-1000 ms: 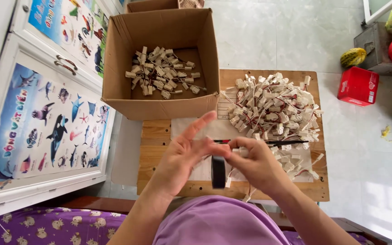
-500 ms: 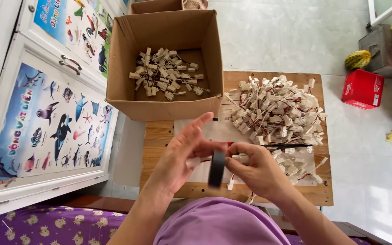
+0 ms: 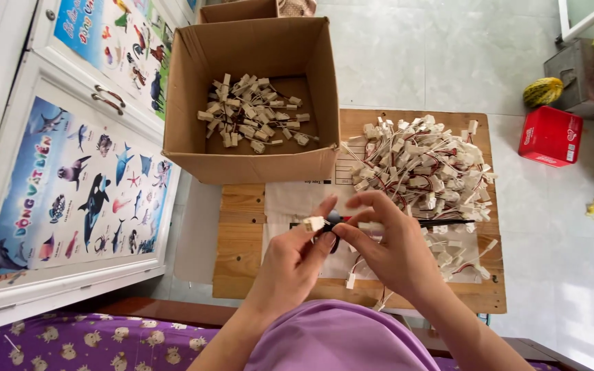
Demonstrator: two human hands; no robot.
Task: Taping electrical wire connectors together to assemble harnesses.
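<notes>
Over the wooden table [image 3: 242,227], beside the cardboard box [image 3: 256,154], our left hand [image 3: 290,264] and right hand [image 3: 393,251] have closed together, pinching a white connector [image 3: 313,223].

Feed is bright, even daylight, colours true. I see the strongest light at lower right, where the floor tiles [image 3: 586,309] wash out to near white glare. Shadows are soft: a shaded inner wall in the cardboard box [image 3: 256,103], faint ones under my hands. Focus is sharp on the pile of white connectors [image 3: 421,161]. Slight softness on my left hand [image 3: 290,264] and right hand [image 3: 393,251]. Wide lens bends the cabinet door [image 3: 70,185] at the left edge.
</notes>
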